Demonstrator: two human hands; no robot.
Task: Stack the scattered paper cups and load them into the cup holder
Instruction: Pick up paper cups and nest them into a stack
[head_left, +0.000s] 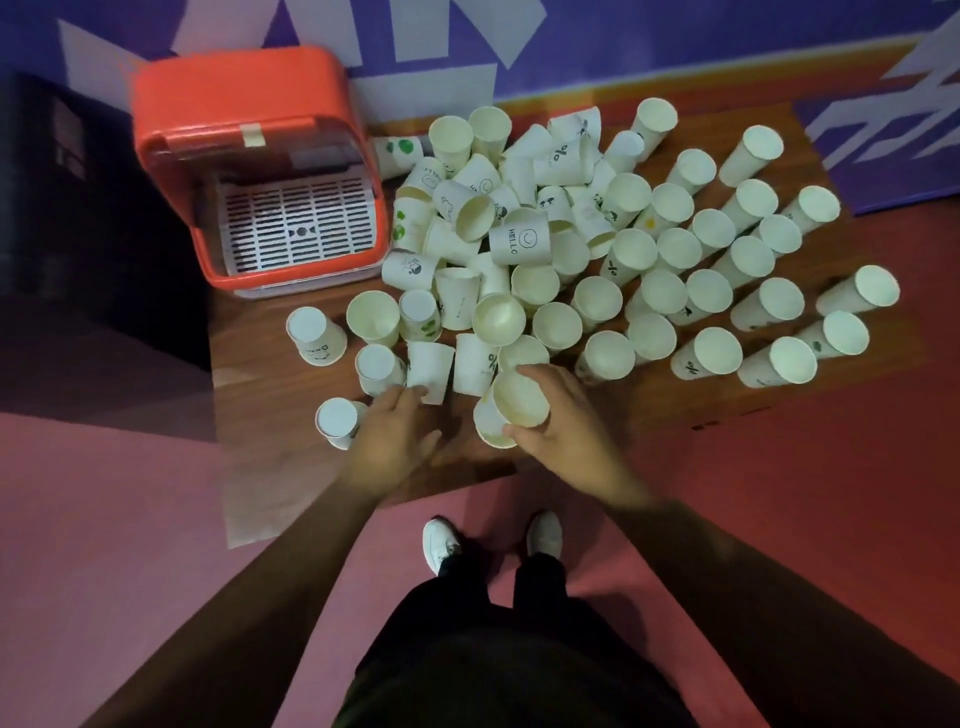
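white paper cups (524, 244) heaped on wooden table, many upright at right; orange cup holder (249, 156) at left, open.

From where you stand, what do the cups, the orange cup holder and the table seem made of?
The cups: paper, probably; matte off-white walls with printed marks. Cup holder: orange plastic, by its smooth sheen and rounded corners; its slotted tray looks like white plastic. Table: wood or wood-look laminate; brown grain shows.

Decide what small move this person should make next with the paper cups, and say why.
Probably close the left hand on the plain white paper cup at its fingertips and nest it into the mouth-up white paper cup that the right hand holds: the left grip is open, and that cup is nearest.
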